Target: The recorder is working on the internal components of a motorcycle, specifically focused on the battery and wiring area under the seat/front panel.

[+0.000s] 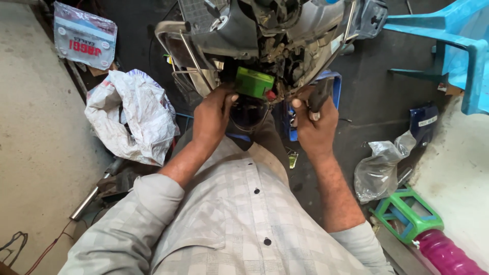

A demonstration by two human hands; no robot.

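The stripped front of a scooter (265, 30) fills the top middle, with grey panels, a chrome guard bar and exposed wiring. A green box-shaped part (253, 82) sits at its lower edge. My left hand (213, 117) reaches up against the scooter, thumb pressed beside the green part and over a dark rounded piece (248, 113). My right hand (315, 125) is closed around the dark handle of a tool (320, 97) that points up into the scooter's underside. What the tool's tip touches is hidden.
A crumpled white sack (133, 116) lies left, with a clear printed packet (84, 35) behind it. A metal pipe (94, 191) rests lower left. A blue plastic chair (453, 46) stands top right; a clear plastic bag (379, 168) and a green-and-magenta object (417, 224) lie right.
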